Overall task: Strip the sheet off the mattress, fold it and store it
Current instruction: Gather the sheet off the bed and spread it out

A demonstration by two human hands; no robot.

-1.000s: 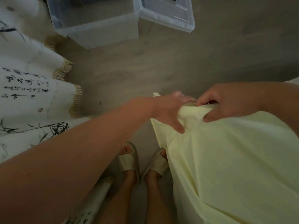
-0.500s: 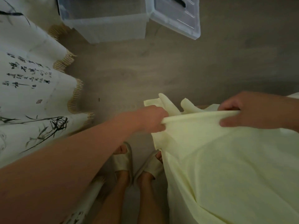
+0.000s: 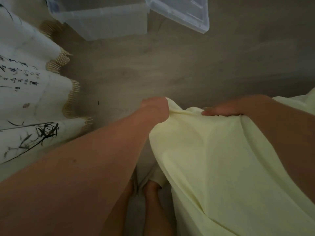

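A pale yellow sheet [image 3: 221, 159] hangs in front of me, filling the lower right of the head view. My left hand [image 3: 156, 109] grips its upper edge at the left end, fingers curled into the cloth. My right hand [image 3: 235, 106] holds the same edge further right, fingers over the top fold and my forearm lying across the fabric. The sheet drapes down past my feet [image 3: 151, 189], partly hiding them. No mattress is in view.
A clear plastic storage box [image 3: 102, 19] stands open on the wooden floor [image 3: 187, 65] at the top, its lid [image 3: 180, 12] leaning beside it on the right. A white cloth with ink calligraphy, bamboo and a fringe [image 3: 30, 92] hangs at the left.
My hands slid apart along the sheet's top edge, then came a little closer again. The upper edge now sags in folds between them. The view tilted down slightly.
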